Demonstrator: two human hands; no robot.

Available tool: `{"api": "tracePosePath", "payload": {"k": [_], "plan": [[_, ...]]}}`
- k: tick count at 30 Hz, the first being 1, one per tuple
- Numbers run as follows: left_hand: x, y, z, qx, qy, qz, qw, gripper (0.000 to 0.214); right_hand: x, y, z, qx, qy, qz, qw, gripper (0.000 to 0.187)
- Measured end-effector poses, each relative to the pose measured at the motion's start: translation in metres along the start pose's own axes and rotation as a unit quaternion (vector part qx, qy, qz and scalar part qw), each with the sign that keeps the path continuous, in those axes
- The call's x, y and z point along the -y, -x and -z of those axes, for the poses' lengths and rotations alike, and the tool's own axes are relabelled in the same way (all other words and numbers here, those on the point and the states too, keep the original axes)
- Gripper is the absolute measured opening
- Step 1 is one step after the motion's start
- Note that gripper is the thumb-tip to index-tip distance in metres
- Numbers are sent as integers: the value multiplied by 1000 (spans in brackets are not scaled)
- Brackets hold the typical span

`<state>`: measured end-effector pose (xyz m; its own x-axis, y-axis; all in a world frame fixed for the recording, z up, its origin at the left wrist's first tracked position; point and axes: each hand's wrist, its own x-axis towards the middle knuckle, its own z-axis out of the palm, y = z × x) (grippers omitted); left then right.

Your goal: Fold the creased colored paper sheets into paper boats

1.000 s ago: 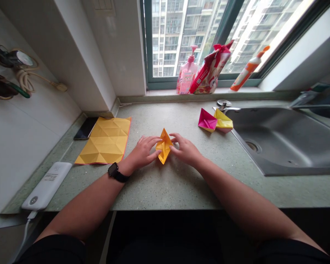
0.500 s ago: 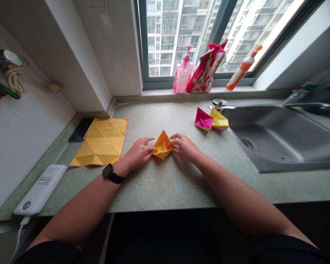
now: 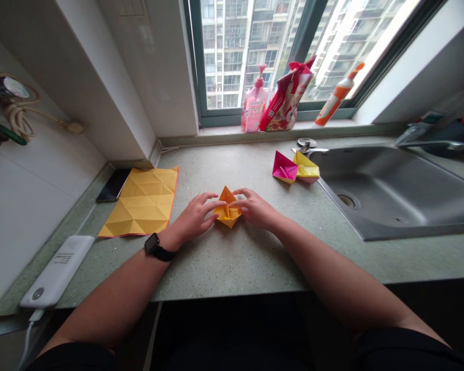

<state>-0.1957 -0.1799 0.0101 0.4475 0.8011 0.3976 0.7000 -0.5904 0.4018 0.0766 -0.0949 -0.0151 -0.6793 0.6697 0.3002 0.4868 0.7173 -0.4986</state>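
Observation:
A small orange folded-paper boat (image 3: pixel 229 221) lies on the countertop between my two hands, its peak pointing away from me. My left hand (image 3: pixel 195 215), with a black watch on the wrist, holds the boat's left side, thumb at the outer edge and index finger reaching inside. From the right, my right hand (image 3: pixel 255 210) grips the other side, its fingertips over the inner fold. Fingers partly hide the boat's middle. Farther right, a magenta paper boat (image 3: pixel 284 168) touches a yellow paper boat (image 3: pixel 307 167).
Creased yellow paper (image 3: pixel 143 201) lies at the left, overlapping a dark phone (image 3: pixel 113 185). A white power bank (image 3: pixel 58 270) with a cable sits near the front left edge. The steel sink (image 3: pixel 390 193) is at the right. A pink pump bottle (image 3: pixel 254 105) stands on the sill.
My fingers have moved inward over the boat's middle, and its inner fold looks more pressed open. The view has shifted slightly; other things stay in place.

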Motion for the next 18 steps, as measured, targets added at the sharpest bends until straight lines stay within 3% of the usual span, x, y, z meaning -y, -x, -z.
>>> {"api": "tracePosePath", "payload": {"k": [3, 7, 11, 15, 18], "plan": [[0, -1, 0, -8, 9, 0, 1000, 43, 0, -1, -1, 12, 3, -1, 1000, 55], [1, -4, 0, -27, 13, 2, 1000, 28, 2, -2, 0, 12, 6, -1, 1000, 54], [0, -7, 2, -58, 18, 1, 998, 13, 9, -4, 7, -25, -15, 26, 999, 39], [-3, -8, 5, -77, 12, -2, 997, 10, 23, -5, 19, -75, -48, 57, 994, 17], [-7, -9, 5, -83, 2, -8, 997, 10, 35, -6, 25, -74, -63, 67, 993, 12]]}}
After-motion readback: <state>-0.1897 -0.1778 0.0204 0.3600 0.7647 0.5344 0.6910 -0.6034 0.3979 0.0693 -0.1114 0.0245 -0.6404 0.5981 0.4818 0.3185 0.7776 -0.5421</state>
